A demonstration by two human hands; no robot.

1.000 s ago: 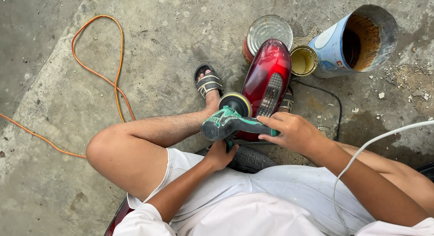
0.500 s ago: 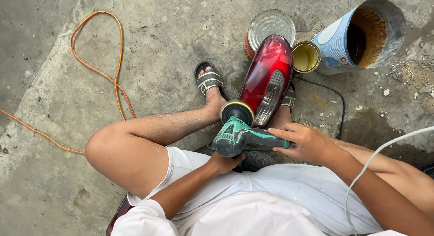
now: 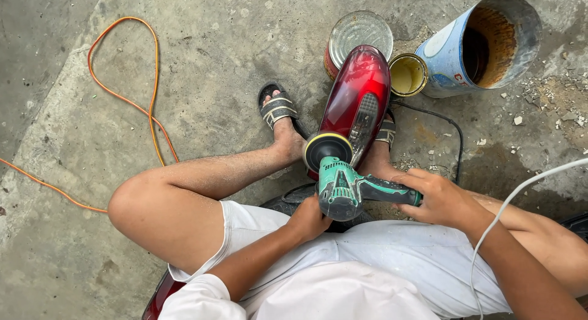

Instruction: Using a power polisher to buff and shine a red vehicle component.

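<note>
Since the earlier frame, the green polisher [image 3: 340, 186] has swung so its yellow pad [image 3: 327, 148] presses against the near end of the red lamp cover [image 3: 357, 102], and both hands have followed it toward the lap. The right hand [image 3: 440, 199] reaches in from the right with the forearm angled across the thigh, fingers wrapped tight around the tool's side handle. The left hand [image 3: 308, 219] sits under the rear of the motor body, fingers curled against it. The lamp cover leans between the sandalled feet on the concrete floor [image 3: 214, 63]. Beyond it stand a sealed tin [image 3: 360, 31], a small open can [image 3: 407, 75] with yellowish paste inside, and a tipped blue bucket [image 3: 484, 44] showing a rusty brown interior.
</note>
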